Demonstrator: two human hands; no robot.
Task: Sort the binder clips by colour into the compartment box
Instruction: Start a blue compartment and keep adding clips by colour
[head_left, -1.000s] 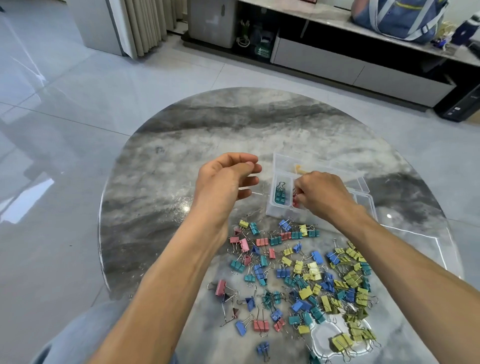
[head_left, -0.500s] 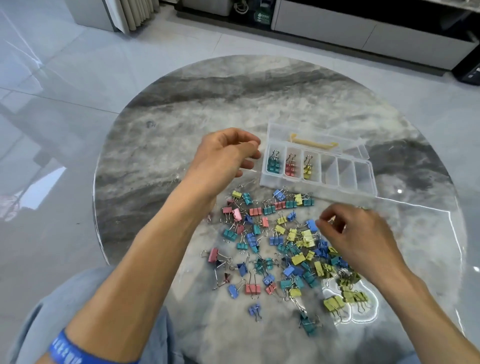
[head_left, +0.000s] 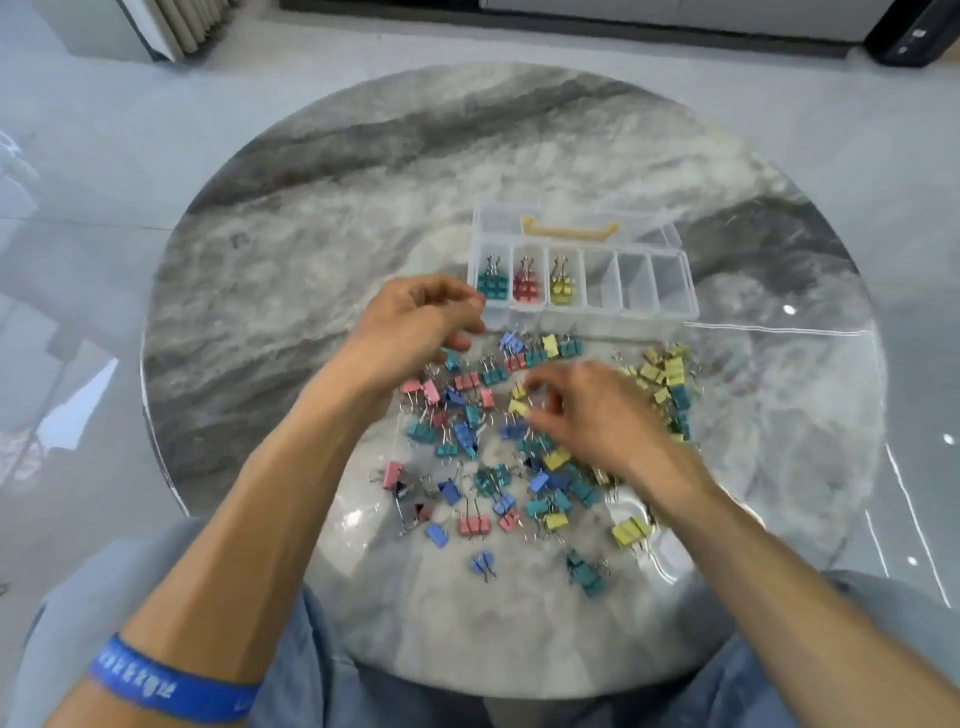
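Note:
A clear compartment box (head_left: 675, 310) stands on the table beyond the pile. Its three left compartments hold teal clips (head_left: 491, 285), red clips (head_left: 527, 287) and yellow clips (head_left: 562, 286); the three right ones are bare. A loose pile of binder clips (head_left: 467, 441) in pink, blue, teal and yellow lies in front of it. My left hand (head_left: 415, 325) hovers at the box's front left corner with curled fingers; whether it holds anything is hidden. My right hand (head_left: 592, 415) is down in the pile, fingertips pinching a yellow clip (head_left: 518, 406).
The round marble table (head_left: 311, 234) has its near edge at my lap. A yellow latch (head_left: 569, 231) sits on the box's open lid at the back. A heap of yellow clips (head_left: 660, 371) lies right of my right hand. A blue wristband (head_left: 171, 688) is on my left wrist.
My right hand left the box, dropped to the pile and moved left onto the yellow clips. My left hand sank toward the pile's far edge. The camera tilted down.

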